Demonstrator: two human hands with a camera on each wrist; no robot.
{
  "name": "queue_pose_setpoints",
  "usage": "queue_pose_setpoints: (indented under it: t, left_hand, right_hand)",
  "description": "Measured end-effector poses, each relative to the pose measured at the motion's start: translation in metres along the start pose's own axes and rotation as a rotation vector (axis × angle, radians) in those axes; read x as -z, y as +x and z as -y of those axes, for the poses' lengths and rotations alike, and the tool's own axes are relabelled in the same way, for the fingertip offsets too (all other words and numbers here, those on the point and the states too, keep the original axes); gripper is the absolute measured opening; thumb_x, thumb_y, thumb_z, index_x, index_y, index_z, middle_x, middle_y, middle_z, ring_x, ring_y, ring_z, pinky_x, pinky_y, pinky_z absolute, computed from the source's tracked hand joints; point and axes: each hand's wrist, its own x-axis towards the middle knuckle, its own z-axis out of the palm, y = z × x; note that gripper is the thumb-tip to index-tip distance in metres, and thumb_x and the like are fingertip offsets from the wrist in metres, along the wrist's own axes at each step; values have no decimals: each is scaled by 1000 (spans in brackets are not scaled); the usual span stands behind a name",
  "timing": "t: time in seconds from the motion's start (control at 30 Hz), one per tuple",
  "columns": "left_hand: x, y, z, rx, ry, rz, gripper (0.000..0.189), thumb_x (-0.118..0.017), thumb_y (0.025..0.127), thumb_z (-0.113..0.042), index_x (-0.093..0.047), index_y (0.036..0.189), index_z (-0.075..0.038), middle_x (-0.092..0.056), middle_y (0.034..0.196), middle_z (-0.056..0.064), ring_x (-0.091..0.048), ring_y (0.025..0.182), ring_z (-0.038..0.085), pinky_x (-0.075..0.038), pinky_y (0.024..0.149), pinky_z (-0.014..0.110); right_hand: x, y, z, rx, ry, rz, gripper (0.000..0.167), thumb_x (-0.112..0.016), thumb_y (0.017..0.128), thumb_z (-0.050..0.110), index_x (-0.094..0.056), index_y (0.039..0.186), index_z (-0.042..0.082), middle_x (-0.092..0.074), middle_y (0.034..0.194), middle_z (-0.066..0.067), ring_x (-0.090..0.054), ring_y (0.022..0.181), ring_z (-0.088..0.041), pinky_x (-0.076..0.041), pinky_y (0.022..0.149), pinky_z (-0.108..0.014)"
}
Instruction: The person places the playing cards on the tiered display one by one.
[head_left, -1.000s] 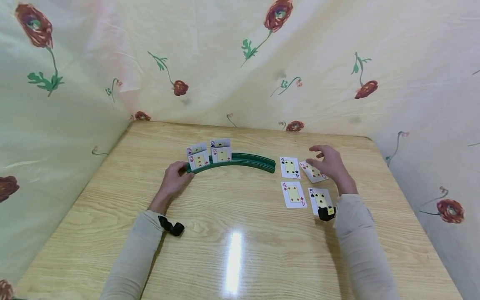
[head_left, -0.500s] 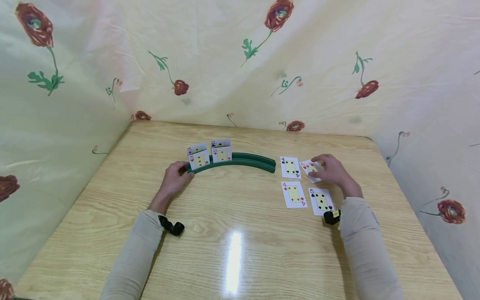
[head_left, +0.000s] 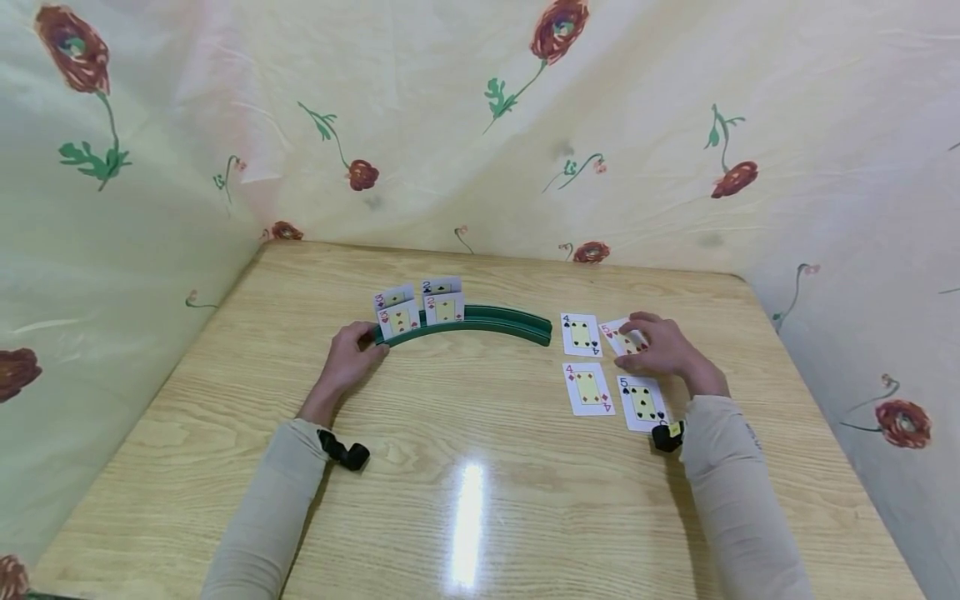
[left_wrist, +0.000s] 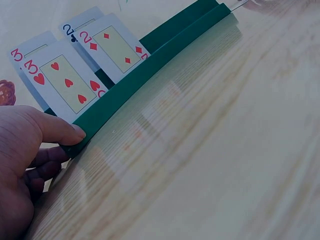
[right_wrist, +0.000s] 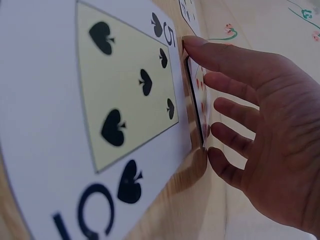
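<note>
My left hand grips the left end of a curved green playing card holder; in the left wrist view its thumb lies on the front wall. Upright in the slots stand a three of hearts before another red three, and a two of diamonds before a black two. My right hand is over a tilted five of hearts, flat on the table. Its fingers are spread about the card, thumb at the near edge; the hand covers the card's right part. Whether it pinches the card is unclear.
A black four lies between the holder and the five of hearts. Nearer me lie a four of diamonds and a five of spades. A flowered cloth hangs behind the wooden table.
My right hand has come down onto the five of hearts, and its thumb has shifted to the card's near edge. The left hand and the holder have stayed in place.
</note>
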Motion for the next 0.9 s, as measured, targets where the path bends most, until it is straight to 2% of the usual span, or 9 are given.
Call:
queue_pose_setpoints:
  t: [0.1, 0.27, 0.43, 0.6, 0.73, 0.9]
  left_hand:
    - [-1, 0, 0, -7, 9, -4, 36, -63, 92, -6, -61, 124, 9, -60, 119, 26, -48, 107, 30, -41, 92, 41]
    - [-1, 1, 1, 23, -13, 13, 37, -63, 93, -7, -60, 127, 8, -58, 123, 27, -48, 112, 33, -40, 97, 44]
    - [0, 0, -1, 33, -4, 14, 37, -64, 94, -7, -61, 128, 7, -59, 124, 26, -49, 113, 33, -39, 97, 42]
    - [1, -1, -4, 29, -7, 15, 37, -64, 94, -8, -61, 127, 8, -59, 124, 26, -49, 113, 34, -40, 98, 44]
    - [2, -1, -4, 24, -8, 14, 37, -65, 93, -7, -61, 127, 8, -59, 124, 27, -50, 114, 34, -40, 98, 45]
    - [2, -1, -3, 23, -5, 11, 37, -65, 93, -7, -61, 126, 8, -60, 124, 27, -50, 114, 34, -40, 99, 46]
  right_hand:
    - [1, 0, 0, 5, -18, 13, 64, -78, 84, 37, -58, 133, 2, -35, 153, -33, -31, 138, -58, -24, 112, -69]
    - [6, -1, 1, 6, -13, 57, 63, -77, 84, 33, -57, 134, 1, -34, 154, -34, -32, 138, -57, -28, 111, -69]
    - [10, 0, 1, 29, -19, 84, 59, -76, 85, 29, -57, 132, 0, -31, 156, -33, -29, 140, -58, -26, 112, -69]
    - [11, 3, -1, 49, -24, 92, 57, -77, 85, 27, -57, 131, -1, -34, 155, -33, -34, 139, -55, -29, 113, -67]
    - [11, 6, -3, 60, -36, 86, 57, -79, 85, 29, -58, 129, 0, -38, 152, -32, -44, 131, -51, -35, 108, -65]
    - [13, 8, 0, 73, -43, 72, 52, -82, 82, 28, -61, 121, 1, -42, 145, -31, -54, 110, -41, -42, 96, -59]
